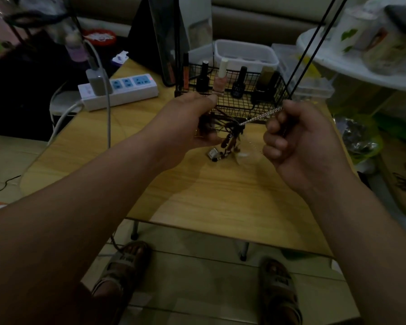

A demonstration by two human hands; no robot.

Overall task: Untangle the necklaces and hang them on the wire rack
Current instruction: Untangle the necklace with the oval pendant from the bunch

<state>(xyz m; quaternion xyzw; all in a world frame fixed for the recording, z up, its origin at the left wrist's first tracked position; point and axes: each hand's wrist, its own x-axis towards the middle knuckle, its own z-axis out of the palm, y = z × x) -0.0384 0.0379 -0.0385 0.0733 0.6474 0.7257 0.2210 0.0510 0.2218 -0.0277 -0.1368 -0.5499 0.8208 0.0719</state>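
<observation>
**Pulling a chain free of the knot**

Head view: the left hand (192, 120) grips the dark tangle of necklaces (230, 134), held just above the wooden surface (220, 195) in front of the wire rack (244, 103). The right hand (298, 141) has its fingers curled round a silver chain (260, 117), taut from the knot. Untangling is in hand; no necklace shows on the rack. The next move likely calls for easing the chain through loops, not tugging harder.

Blurred necklace tangle (231, 137), partly behind L hand (192, 120).

No legible txt; marks on sandals (123, 261) & polish bottles (238, 86) too blurry.
</observation>
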